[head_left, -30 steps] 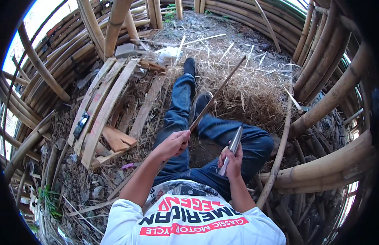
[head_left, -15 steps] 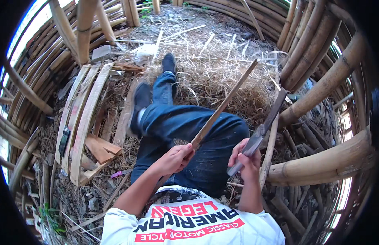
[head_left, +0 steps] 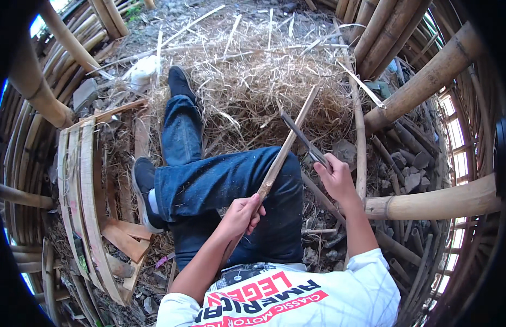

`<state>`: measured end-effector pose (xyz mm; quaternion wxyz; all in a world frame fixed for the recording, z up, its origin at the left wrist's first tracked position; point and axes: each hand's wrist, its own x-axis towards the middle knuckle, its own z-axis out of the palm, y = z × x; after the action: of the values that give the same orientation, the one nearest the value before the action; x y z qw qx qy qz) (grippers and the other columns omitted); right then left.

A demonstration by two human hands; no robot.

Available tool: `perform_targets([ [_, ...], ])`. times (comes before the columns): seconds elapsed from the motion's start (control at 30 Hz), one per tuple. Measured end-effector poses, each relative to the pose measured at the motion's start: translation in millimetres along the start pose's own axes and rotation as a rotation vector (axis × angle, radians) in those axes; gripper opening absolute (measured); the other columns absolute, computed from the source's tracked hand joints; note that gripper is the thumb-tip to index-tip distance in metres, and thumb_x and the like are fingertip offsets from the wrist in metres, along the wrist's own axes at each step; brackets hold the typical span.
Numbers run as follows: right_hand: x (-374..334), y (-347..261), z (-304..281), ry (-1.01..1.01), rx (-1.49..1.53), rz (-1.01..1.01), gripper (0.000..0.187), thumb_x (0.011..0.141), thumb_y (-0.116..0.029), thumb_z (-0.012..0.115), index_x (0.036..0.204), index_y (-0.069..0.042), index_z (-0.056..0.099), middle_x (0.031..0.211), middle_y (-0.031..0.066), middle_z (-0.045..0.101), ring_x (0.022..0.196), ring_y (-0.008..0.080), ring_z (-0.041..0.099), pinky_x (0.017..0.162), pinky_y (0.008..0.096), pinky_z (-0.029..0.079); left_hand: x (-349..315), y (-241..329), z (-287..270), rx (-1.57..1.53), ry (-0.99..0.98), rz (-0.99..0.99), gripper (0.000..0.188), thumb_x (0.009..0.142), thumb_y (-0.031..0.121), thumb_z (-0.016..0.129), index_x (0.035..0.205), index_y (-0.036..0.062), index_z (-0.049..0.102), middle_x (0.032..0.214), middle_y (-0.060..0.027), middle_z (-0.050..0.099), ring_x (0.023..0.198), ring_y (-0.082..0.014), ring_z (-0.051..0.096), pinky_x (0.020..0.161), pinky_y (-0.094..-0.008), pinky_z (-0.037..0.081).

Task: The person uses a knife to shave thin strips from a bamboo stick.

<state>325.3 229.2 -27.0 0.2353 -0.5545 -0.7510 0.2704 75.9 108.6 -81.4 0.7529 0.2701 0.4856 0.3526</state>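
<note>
Grips a long, narrow, tan strip of wood or bamboo (head_left: 280, 161) in the left hand (head_left: 242, 219), with fingers clenched round it, aslant over a bent knee in dark blue denim jeans (head_left: 209, 177). Holds a slim, dark grey metal blade (head_left: 307, 144) by its near end in the right hand (head_left: 335, 177), with fingers closed on it, across the strip's upper half. Could skid toward knee or left hand if angled too flat; could twist if gripped loosely, pointing unsupported toward dry, straw-coloured shavings (head_left: 247, 98) beyond.
</note>
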Motion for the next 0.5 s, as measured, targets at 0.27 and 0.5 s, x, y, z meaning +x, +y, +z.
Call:
perform_targets([
  [0.27,39,14,11,-0.221,-0.198,0.125,0.044,0.092,-0.041,0.057,0.076,-0.001,0.056,0.060,0.0203,0.057,0.060,0.0402,0.059,0.055,0.0446,0.044,20,-9,-15,0.299,0.172,0.157,0.042,0.104,0.036,0.039,0.081,0.0049,0.054,0.056,0.0023,0.046,0.044,-0.0058,0.039,0.041,-0.0240,0.031],
  [0.5,56,30,29,-0.279,-0.212,0.087,0.041,0.090,-0.043,0.060,0.081,-0.003,0.059,0.063,0.0206,0.060,0.065,0.0412,0.062,0.058,0.0460,0.049,32,-14,-19,0.476,0.246,0.233,0.033,0.102,0.025,0.046,0.082,0.0003,0.053,0.060,-0.0018,0.048,0.055,-0.0083,0.046,0.050,-0.0280,0.038],
])
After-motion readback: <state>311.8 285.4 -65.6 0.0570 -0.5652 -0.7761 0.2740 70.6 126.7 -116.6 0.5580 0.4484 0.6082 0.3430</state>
